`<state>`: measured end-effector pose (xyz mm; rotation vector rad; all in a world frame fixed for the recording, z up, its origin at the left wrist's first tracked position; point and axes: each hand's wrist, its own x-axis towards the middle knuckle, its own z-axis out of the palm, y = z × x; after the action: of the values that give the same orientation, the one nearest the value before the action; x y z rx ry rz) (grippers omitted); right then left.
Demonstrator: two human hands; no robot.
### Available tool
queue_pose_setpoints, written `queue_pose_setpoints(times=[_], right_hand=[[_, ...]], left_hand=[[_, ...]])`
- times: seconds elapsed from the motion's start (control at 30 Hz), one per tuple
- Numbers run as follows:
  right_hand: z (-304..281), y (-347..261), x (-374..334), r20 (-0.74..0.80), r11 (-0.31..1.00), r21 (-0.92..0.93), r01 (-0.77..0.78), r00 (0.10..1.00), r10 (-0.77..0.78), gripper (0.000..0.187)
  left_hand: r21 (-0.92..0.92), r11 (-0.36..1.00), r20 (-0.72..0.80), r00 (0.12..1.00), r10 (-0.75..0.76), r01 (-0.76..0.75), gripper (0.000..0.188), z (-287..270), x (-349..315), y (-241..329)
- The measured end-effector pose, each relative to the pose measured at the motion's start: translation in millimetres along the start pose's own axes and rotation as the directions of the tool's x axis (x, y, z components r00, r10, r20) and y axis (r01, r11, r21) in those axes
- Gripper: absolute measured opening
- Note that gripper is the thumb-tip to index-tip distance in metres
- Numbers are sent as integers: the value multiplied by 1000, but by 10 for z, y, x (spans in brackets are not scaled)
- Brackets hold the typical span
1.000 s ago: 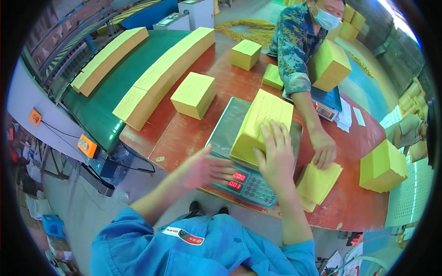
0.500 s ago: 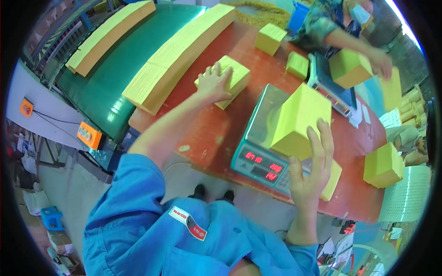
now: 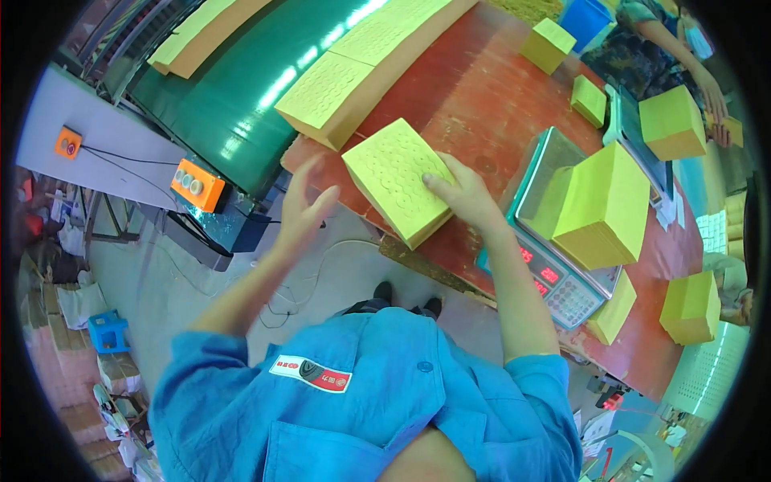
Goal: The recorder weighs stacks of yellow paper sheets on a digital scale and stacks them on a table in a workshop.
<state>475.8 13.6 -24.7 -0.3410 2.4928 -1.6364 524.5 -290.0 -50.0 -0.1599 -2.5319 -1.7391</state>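
Note:
In front of me a yellow block (image 3: 397,181), seemingly a stack of embossed yellow paper, lies near the red table's front edge. My right hand (image 3: 466,193) grips its right side, the thumb on the top face and the fingers partly hidden behind it. My left hand (image 3: 303,210) is off the block, just left of it, fingers apart and holding nothing. Right of my right forearm stands a digital scale (image 3: 566,297) with red digits; another yellow stack (image 3: 606,205) rests tilted on its pan.
A long row of yellow stacks (image 3: 329,92) runs beside a green conveyor belt (image 3: 265,88). An orange button box (image 3: 197,186) sits at the conveyor's end. Beyond the table (image 3: 458,88), a co-worker's hand (image 3: 715,112) is near a second scale (image 3: 630,128) carrying a yellow stack (image 3: 673,122).
The stack my left hand was on now lies closer to me, turned. My left hand has come off it, toward me; my right hand has moved from the scale onto it.

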Motion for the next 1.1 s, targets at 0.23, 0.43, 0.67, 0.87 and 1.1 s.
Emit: queue_pose_setpoints(times=[0.23, 0.43, 0.67, 0.87, 1.1], right_hand=[[398, -342, -534, -23, 993, -52, -103, 995, 102, 53], [697, -237, -927, -235, 994, -91, -53, 971, 31, 58], [337, -355, -1328, -222, 994, 109, -21, 974, 45, 59], [-874, -469, -1890, -203, 906, 382, -181, 940, 274, 50], [-2402, -734, -1708, -470, 819, 550, 161, 871, 145, 39]], left_hand=[[-820, 250, 315, 771, -553, 515, 85, 567, -676, 59], [-809, 386, 308, 879, -363, 443, 64, 613, -736, 262], [-707, 527, 329, 879, -344, 471, 62, 567, -783, 562], [-745, 559, 419, 907, -31, 363, 58, 819, -321, 1852], [-663, 513, 692, 707, 146, 544, 50, 2088, 869, 3075]])
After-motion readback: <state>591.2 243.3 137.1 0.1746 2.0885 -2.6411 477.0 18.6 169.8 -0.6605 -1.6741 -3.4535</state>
